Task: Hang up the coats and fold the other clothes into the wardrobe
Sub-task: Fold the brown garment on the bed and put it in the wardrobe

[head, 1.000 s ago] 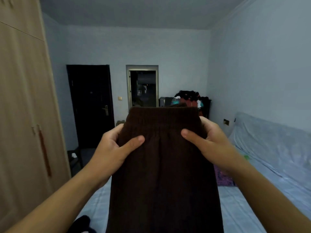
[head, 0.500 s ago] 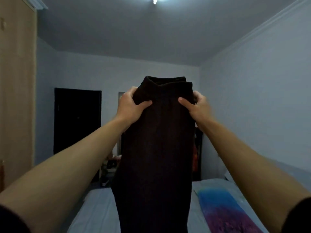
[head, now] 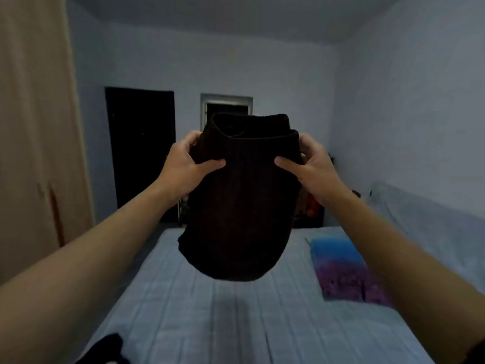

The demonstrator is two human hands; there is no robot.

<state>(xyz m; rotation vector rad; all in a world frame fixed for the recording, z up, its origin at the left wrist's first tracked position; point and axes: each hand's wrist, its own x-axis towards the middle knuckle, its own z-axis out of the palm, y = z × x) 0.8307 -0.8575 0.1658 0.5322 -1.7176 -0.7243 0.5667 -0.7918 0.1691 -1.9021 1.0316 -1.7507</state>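
A dark brown knitted garment (head: 241,211) hangs in the air above the bed, its elastic waistband uppermost and its lower part swung up off the sheet. My left hand (head: 183,166) grips the left end of the waistband, thumb in front. My right hand (head: 309,166) grips the right end the same way. Both arms are stretched out in front of me. The light wooden wardrobe (head: 34,143) stands shut along the left wall.
A bed with a pale blue sheet (head: 236,324) fills the lower half of the view. A blue and purple cloth (head: 341,266) lies on its right side and a dark garment (head: 105,350) at its near left edge. A dark door (head: 141,153) is in the far wall.
My hands have come down from overhead height with the garment. Its long hanging lower part has swung up off the bed and now looks much shorter.
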